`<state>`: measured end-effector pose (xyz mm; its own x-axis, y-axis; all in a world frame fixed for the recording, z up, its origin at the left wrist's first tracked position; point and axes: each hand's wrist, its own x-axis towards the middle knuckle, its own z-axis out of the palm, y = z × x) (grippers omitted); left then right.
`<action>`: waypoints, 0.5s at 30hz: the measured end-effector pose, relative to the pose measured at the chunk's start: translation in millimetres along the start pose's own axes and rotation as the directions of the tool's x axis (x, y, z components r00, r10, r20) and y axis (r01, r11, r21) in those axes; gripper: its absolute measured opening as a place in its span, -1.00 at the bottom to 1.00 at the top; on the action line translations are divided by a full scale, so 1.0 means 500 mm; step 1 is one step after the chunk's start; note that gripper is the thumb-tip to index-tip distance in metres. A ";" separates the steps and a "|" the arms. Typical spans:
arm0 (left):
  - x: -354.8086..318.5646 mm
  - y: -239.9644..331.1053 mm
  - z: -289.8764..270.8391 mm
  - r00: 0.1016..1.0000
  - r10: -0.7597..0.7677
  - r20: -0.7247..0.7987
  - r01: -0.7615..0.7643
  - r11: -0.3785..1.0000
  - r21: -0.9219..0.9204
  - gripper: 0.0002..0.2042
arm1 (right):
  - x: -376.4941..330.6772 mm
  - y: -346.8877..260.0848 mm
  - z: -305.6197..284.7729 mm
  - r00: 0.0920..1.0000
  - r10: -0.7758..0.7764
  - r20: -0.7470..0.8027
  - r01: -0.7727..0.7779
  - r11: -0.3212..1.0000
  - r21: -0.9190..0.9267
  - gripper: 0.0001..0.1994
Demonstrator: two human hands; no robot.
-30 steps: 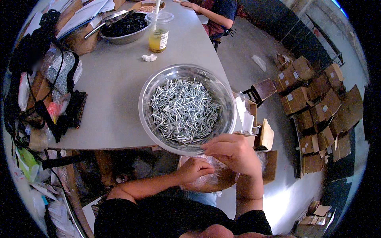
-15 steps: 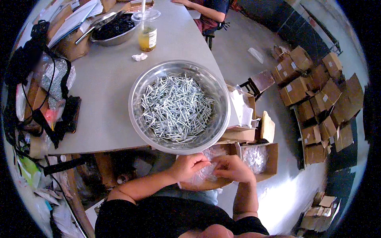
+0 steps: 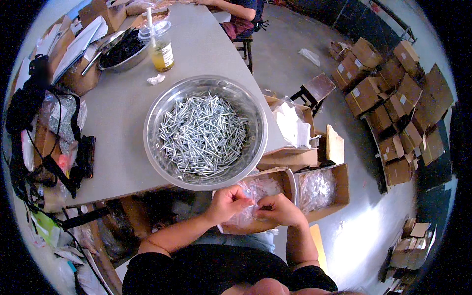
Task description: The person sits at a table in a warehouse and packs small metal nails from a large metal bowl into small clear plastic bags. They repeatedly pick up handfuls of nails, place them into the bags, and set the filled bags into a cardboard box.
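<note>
Both hands worked a clear plastic bag below the steel bowl of screws.

The left hand (image 3: 227, 201) and right hand (image 3: 279, 210) met just below the steel bowl (image 3: 162, 105), past the near edge of the tabletop (image 3: 118, 103), over an open cardboard box (image 3: 282, 179). Fingers of both hands were closed in a narrow pinch on the small clear plastic bag (image 3: 250, 194), which was crumpled, its long axis running roughly from hand to hand. The screws (image 3: 204, 135) in the bowl lay jumbled, pointing every way.

bowl (image 3: 162, 105): silver | screws (image 3: 201, 135): silver-grey | table (image 3: 118, 113): grey | boxes (image 3: 383, 93): brown | drink (image 3: 161, 51): yellow
</note>
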<state>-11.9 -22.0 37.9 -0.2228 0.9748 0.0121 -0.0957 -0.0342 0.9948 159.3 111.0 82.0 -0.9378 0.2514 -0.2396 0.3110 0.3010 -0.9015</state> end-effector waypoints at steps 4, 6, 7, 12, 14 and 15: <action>0.020 0.010 -0.002 0.988 0.130 0.081 -0.127 0.991 -0.045 -0.87 | -0.006 0.012 -0.001 0.999 -0.024 -0.045 0.023 1.000 -0.007 -0.89; 0.025 0.010 0.000 0.974 0.197 0.113 -0.198 0.980 0.004 -0.88 | -0.014 0.015 -0.006 0.990 0.025 -0.140 -0.025 1.000 0.001 -0.90; 0.025 0.003 0.002 0.971 0.207 0.117 -0.210 0.978 0.011 -0.88 | -0.018 0.017 -0.009 0.982 0.048 -0.185 -0.048 0.999 0.006 -0.90; 0.011 -0.013 0.006 0.993 0.019 0.117 -0.003 0.991 -0.137 -0.91 | -0.046 0.036 -0.037 0.931 0.126 -0.343 -0.076 0.985 0.154 -0.85; 0.008 -0.013 0.000 0.992 -0.031 0.125 0.047 0.991 -0.123 -0.92 | -0.049 0.018 -0.036 0.913 0.101 -0.396 -0.012 0.975 0.222 -0.84; 0.008 -0.018 -0.002 0.992 -0.016 0.126 0.030 0.993 -0.112 -0.91 | -0.049 0.009 -0.034 0.902 0.090 -0.423 0.022 0.967 0.253 -0.84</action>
<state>-13.1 -18.1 29.0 -0.0971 0.9952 0.0090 -0.2104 -0.0293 0.9772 186.4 121.9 89.7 -0.7523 0.6427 -0.1448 0.2408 0.0637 -0.9685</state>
